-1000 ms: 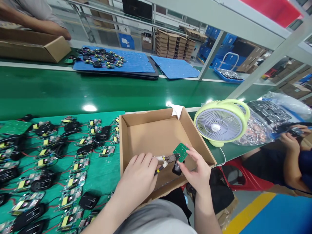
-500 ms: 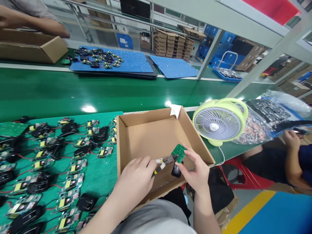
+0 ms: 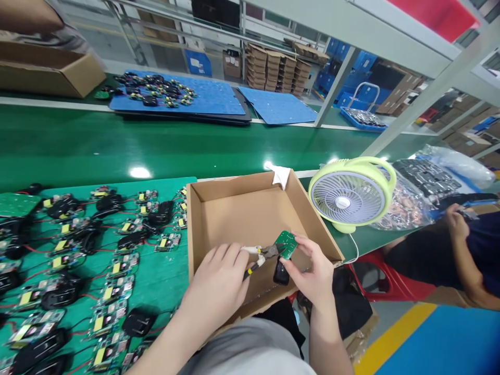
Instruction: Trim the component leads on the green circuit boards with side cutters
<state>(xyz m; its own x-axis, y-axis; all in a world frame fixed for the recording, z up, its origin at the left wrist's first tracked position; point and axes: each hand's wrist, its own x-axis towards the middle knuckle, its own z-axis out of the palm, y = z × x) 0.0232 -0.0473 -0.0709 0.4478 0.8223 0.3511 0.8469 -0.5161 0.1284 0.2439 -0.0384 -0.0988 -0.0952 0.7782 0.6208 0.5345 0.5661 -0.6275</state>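
Left hand [image 3: 222, 276]: one, fingers curled round the handles of a pair of pliers [image 3: 270, 252], which have white, yellow and black grips. Right hand [image 3: 313, 271]: one, thumb and fingers pinching a small green circuit board [image 3: 288, 241] by its edge. Board: held over the near part of an open cardboard box [image 3: 230, 211], tilted, its dotted face towards the viewer, the pliers' tips against it (whether they bite on anything is too small to tell). Black casing [image 3: 281, 273]: one, just below the board and partly behind the right thumb. White scrap [image 3: 280, 177]: one, draped on the box's far right corner. Desk fan [image 3: 347, 197], lime green: one, right of the box. Green mat [image 3: 162, 284], left of the box: bears rows of circuit assemblies [image 3: 111, 317] with yellow parts, red wires and black casings. Co-worker's hand [image 3: 457, 224]: one, at far right, above a red stool [image 3: 406, 286].
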